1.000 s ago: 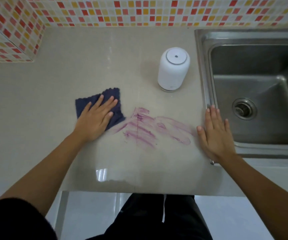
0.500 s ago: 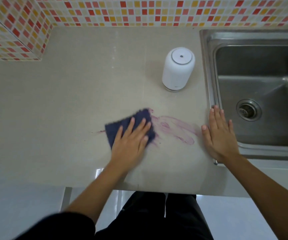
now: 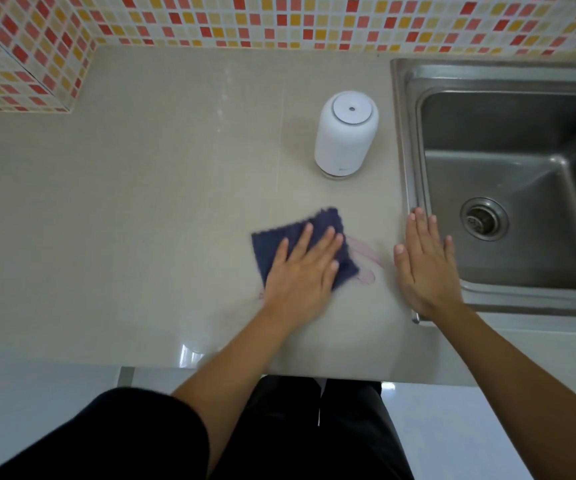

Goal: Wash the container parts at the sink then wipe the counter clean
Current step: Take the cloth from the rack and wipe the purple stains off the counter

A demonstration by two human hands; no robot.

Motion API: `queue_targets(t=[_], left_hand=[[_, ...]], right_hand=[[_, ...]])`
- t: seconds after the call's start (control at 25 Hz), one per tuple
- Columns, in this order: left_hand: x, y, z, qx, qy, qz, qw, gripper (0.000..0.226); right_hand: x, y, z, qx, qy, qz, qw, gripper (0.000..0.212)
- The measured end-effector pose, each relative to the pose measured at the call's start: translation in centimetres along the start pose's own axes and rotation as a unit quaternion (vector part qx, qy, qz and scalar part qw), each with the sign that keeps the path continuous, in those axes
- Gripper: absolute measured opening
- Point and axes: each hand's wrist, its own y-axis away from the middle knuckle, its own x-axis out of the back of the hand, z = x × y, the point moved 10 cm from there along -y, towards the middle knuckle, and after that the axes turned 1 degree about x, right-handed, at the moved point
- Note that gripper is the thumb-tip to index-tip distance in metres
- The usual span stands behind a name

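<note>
A home kitchen: steel sink (image 3: 508, 188), mosaic-tiled wall (image 3: 279, 19), stone counter (image 3: 123, 220).

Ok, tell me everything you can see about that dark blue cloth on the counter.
The dark blue cloth is a small, roughly square piece of fuzzy, towel-like fabric with ragged edges. It lies flat on the beige counter, turned at an angle, in front of the white cylindrical container. The left hand presses down on it with fingers spread flat, covering its near part. Its right edge meets the remaining purple smear.
</note>
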Motion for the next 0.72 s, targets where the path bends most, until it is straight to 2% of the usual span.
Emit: queue_targets(t=[0.04, 0.12, 0.24, 0.32, 0.4, 0.48, 0.52, 0.56, 0.64, 0.72], left_hand=[[-0.2, 2.6, 0.3, -0.029, -0.009, 0.000, 1.000, 0.047], [0.3, 4.8, -3.0, -0.016, -0.029, -0.029, 0.999, 0.048], [1.8, 0.4, -7.8, 0.048, -0.037, -0.019, 0.998, 0.051], [1.3, -3.9, -6.3, 0.069, -0.013, -0.023, 0.997, 0.049], [0.1, -5.1, -0.9, 0.018, -0.003, -0.016, 1.000, 0.049], [-1.3, -1.7, 4.6, -0.111, -0.033, -0.012, 0.993, 0.048], [-1.8, 1.1, 5.4, -0.157, -0.048, -0.013, 0.986, 0.047], [-1.8, 3.5, 4.4, -0.161, -0.050, -0.028, 0.985, 0.046], [-0.4, 4.6, -1.0, -0.111, -0.056, -0.029, 0.992, 0.047], [1.7, 1.5, -6.8, -0.025, -0.056, -0.012, 0.998, 0.050]], right_hand=[[0.0, 0.1, 0.0, 0.002, -0.010, -0.002, 1.000, 0.069], [0.1, 0.2, 0.1, 0.001, -0.027, -0.004, 1.000, 0.068], [-0.1, 0.0, 0.2, 0.000, -0.021, -0.010, 1.000, 0.068], [-0.1, -0.2, 0.3, -0.004, -0.022, -0.009, 1.000, 0.066], [-0.2, -0.2, 0.3, -0.001, -0.028, -0.012, 1.000, 0.065], [-0.3, -0.1, 0.3, 0.004, -0.030, -0.021, 0.999, 0.065], [-0.2, 0.0, 0.3, 0.005, -0.029, -0.021, 0.999, 0.065], [-0.2, 0.1, 0.3, 0.005, -0.031, -0.020, 0.999, 0.065], [0.0, 0.3, 0.3, 0.001, -0.042, -0.013, 0.999, 0.065], [0.0, 0.3, 0.2, -0.002, -0.056, -0.003, 0.998, 0.066]])
